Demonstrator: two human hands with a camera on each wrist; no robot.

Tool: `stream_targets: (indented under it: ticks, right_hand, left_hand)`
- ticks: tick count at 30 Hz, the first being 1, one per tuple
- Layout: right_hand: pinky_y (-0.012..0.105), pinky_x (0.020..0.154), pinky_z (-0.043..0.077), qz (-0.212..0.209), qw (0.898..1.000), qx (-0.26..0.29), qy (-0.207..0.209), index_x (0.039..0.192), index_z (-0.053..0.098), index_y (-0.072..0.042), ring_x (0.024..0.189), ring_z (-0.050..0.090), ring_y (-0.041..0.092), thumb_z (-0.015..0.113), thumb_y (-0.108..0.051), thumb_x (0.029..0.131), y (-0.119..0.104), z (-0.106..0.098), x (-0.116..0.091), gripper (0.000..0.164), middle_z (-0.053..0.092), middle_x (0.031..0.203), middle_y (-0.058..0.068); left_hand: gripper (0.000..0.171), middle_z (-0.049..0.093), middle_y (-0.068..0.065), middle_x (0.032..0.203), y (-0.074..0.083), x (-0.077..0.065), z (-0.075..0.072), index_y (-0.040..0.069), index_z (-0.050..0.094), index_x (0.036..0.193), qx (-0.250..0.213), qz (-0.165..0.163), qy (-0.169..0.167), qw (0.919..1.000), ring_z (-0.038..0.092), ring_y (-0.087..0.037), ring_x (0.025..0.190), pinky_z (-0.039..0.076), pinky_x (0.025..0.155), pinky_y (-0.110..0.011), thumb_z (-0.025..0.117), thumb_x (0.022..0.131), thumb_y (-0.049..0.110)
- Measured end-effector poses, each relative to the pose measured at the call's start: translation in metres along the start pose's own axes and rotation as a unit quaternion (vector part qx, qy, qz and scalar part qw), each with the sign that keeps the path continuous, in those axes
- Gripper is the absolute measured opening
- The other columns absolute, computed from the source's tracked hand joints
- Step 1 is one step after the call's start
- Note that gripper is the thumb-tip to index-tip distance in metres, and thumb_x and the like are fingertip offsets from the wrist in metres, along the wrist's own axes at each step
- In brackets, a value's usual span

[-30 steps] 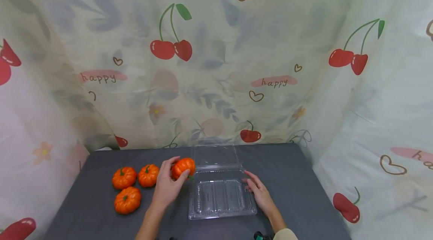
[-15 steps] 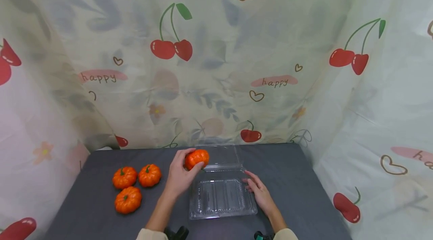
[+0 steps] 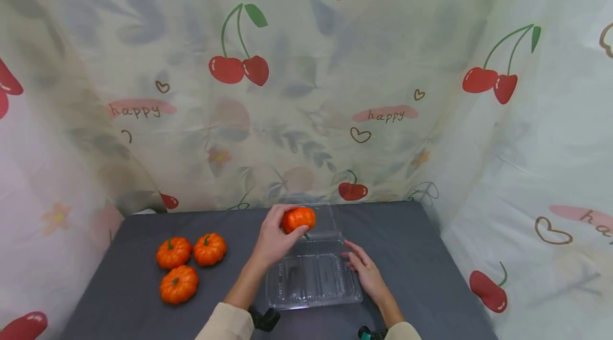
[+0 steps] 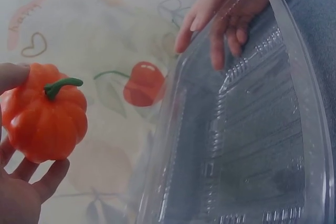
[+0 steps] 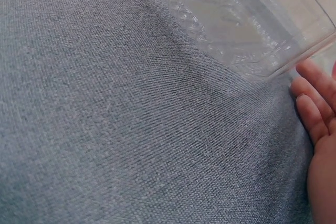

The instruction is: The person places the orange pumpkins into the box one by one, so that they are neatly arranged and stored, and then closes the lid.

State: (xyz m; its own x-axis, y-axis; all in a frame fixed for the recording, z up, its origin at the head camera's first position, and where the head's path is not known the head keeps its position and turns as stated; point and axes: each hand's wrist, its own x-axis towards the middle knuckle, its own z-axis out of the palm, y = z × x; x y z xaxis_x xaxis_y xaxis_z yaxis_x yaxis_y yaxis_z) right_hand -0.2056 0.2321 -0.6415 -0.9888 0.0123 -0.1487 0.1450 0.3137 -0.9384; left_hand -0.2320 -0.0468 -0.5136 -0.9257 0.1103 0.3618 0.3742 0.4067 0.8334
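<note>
A small orange pumpkin with a green stem is held between the thumb and fingers of my left hand. It hangs over the back of a clear plastic clamshell container, whose lid lies folded back. In the left wrist view the pumpkin has its stem toward the container. My right hand is at the container's right side, its fingers extended and loosely bent. The right wrist view has these fingers close by the container's corner; whether they touch it I cannot tell.
Three more orange pumpkins, one at the back left, one beside it and one in front, stand on the dark grey tabletop. Patterned cloth hangs behind and at both sides.
My left hand has carried the pumpkin to the right and slightly back, from the container's left edge to over its back part. My right hand and the container stay about where they were.
</note>
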Motion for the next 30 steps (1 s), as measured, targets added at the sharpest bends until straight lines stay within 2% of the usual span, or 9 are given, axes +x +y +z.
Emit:
stream_targets:
  ticks: [7, 11, 13, 18, 20, 25, 30]
  right_hand:
    - [0.024, 0.086, 0.050, -0.003, 1.000, 0.009, -0.003, 0.147, 0.053, -0.029, 0.109, 0.068, 0.021, 0.047, -0.036, 0.109, 0.001, 0.000, 0.000, 0.040, 0.069, 0.132, 0.010]
    - [0.024, 0.086, 0.051, -0.003, 1.000, 0.014, -0.001, 0.148, 0.052, -0.027, 0.109, 0.067, 0.022, 0.047, -0.036, 0.109, -0.001, 0.000, 0.000, 0.041, 0.069, 0.133, 0.011]
    - [0.025, 0.086, 0.051, -0.001, 1.000, 0.015, -0.002, 0.148, 0.052, -0.025, 0.109, 0.066, 0.025, 0.046, -0.033, 0.109, -0.010, -0.001, -0.004, 0.040, 0.069, 0.132, 0.013]
    - [0.026, 0.088, 0.052, 0.002, 1.000, 0.016, -0.005, 0.147, 0.053, -0.029, 0.108, 0.067, 0.022, 0.047, -0.035, 0.109, -0.006, -0.001, -0.004, 0.039, 0.070, 0.132, 0.010]
    - [0.025, 0.089, 0.052, 0.001, 1.000, 0.012, -0.002, 0.146, 0.053, -0.032, 0.108, 0.067, 0.018, 0.047, -0.040, 0.108, 0.003, -0.001, 0.000, 0.040, 0.070, 0.132, 0.007]
    - [0.024, 0.090, 0.051, -0.006, 1.000, 0.003, -0.004, 0.148, 0.051, -0.031, 0.109, 0.067, 0.019, 0.047, -0.046, 0.107, 0.003, -0.001, -0.002, 0.044, 0.069, 0.133, 0.008]
    - [0.021, 0.089, 0.051, -0.013, 1.000, 0.018, -0.009, 0.148, 0.051, -0.029, 0.112, 0.066, 0.022, 0.048, -0.046, 0.106, 0.001, -0.001, -0.002, 0.046, 0.068, 0.135, 0.010]
  left_hand:
    - [0.049, 0.065, -0.003, 0.127, -0.002, 0.007, 0.015, 0.019, 0.067, 0.131, 0.004, 0.004, -0.024, 0.9997, 0.056, -0.026, 0.113, 0.056, 0.090, -0.046, 0.083, 0.085, 0.029]
    - [0.048, 0.067, -0.001, 0.128, -0.005, 0.010, 0.022, 0.023, 0.068, 0.129, 0.014, 0.007, -0.039, 0.9991, 0.052, -0.023, 0.110, 0.053, 0.087, -0.042, 0.084, 0.085, 0.032]
    - [0.047, 0.067, 0.000, 0.127, -0.005, 0.011, 0.026, 0.024, 0.068, 0.128, 0.015, 0.002, -0.049, 0.9987, 0.051, -0.021, 0.108, 0.052, 0.086, -0.040, 0.083, 0.085, 0.033]
    - [0.048, 0.065, -0.002, 0.126, -0.008, 0.009, 0.035, 0.020, 0.067, 0.130, -0.002, -0.022, -0.089, 0.9958, 0.053, -0.021, 0.108, 0.054, 0.087, -0.037, 0.082, 0.086, 0.035]
    - [0.048, 0.063, -0.003, 0.125, -0.010, 0.008, 0.039, 0.019, 0.067, 0.130, -0.005, -0.022, -0.100, 0.9947, 0.056, -0.021, 0.107, 0.056, 0.087, -0.035, 0.081, 0.087, 0.036]
    - [0.046, 0.062, -0.005, 0.119, -0.013, 0.006, 0.047, 0.017, 0.066, 0.126, 0.002, -0.013, -0.112, 0.9937, 0.062, -0.019, 0.103, 0.058, 0.088, -0.031, 0.082, 0.086, 0.033]
    - [0.045, 0.063, -0.006, 0.117, -0.013, 0.004, 0.053, 0.015, 0.066, 0.124, 0.010, -0.022, -0.127, 0.9916, 0.063, -0.020, 0.101, 0.057, 0.085, -0.032, 0.083, 0.085, 0.029]
